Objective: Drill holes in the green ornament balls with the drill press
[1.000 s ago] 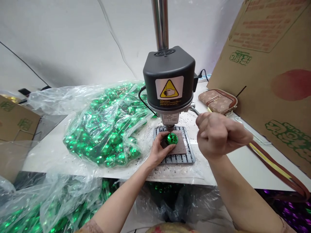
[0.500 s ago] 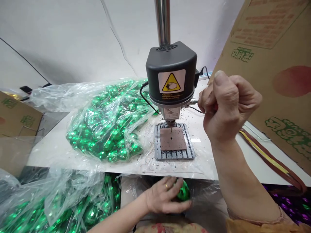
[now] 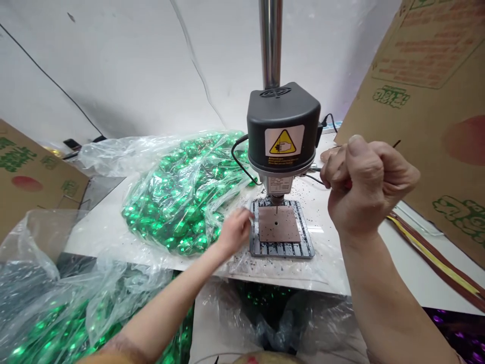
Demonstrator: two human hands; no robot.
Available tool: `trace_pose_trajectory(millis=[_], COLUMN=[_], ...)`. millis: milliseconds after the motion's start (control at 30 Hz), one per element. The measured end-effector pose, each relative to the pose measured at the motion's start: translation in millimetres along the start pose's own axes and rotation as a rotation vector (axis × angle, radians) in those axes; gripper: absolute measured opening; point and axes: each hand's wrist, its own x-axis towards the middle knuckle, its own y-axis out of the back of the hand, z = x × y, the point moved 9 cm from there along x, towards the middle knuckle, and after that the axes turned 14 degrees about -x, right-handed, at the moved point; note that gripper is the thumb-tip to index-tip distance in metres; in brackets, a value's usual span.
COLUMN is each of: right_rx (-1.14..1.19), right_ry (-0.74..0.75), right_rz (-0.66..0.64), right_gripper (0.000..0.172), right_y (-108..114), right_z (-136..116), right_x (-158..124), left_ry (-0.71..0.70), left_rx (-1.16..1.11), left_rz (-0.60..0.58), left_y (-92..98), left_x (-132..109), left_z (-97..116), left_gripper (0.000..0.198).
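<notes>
My right hand [image 3: 369, 184] is closed in a fist round the feed handle [image 3: 316, 170] on the right side of a small black drill press [image 3: 284, 121]. The drill bit [image 3: 277, 209] points down over a brown square plate [image 3: 278, 231] with a dark hole in it. That plate lies on the slotted metal base [image 3: 282, 251]. Just left of the base is my left hand [image 3: 235, 230], its fingers loosely bent and blurred; no ball shows in it. Beside it, green faceted shiny balls [image 3: 178, 217] fill a clear plastic bag on the white table [image 3: 322, 268].
More green balls [image 3: 49, 333] lie under plastic at the lower left. Below the table's front edge is a plastic-lined container [image 3: 322, 323] with green balls inside. Cardboard boxes [image 3: 428, 126] stand at both sides. Brown and yellow straps [image 3: 435, 258] lie at right; dark chips litter the table.
My left hand has left the green ball near the lap and risen to the left of the drill base. My right hand stays on the handle. The view has shifted slightly.
</notes>
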Motion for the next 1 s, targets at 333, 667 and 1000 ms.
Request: trace_pose_trajectory(millis=[333, 667, 1000], right_rx=[-0.006, -0.013, -0.003], right_ry=[0.047, 0.031, 0.019], right_rz=[-0.002, -0.012, -0.039], right_gripper=[0.043, 0.044, 0.043], right_y=[1.4, 0.1, -1.2], right_z=[-2.3, -1.5, -0.9], right_x=[-0.5, -2.1, -3.6], left_ry=[0.070, -0.114, 0.254], left_rx=[0.618, 0.592, -0.376], left_rz=[-0.545, -0.620, 0.058], left_y=[-38.3, -25.7, 36.5], left_x=[71.0, 55.8, 50.4], left_z=[-114.3, -112.0, -71.5], left_gripper=[0.036, 0.034, 0.040])
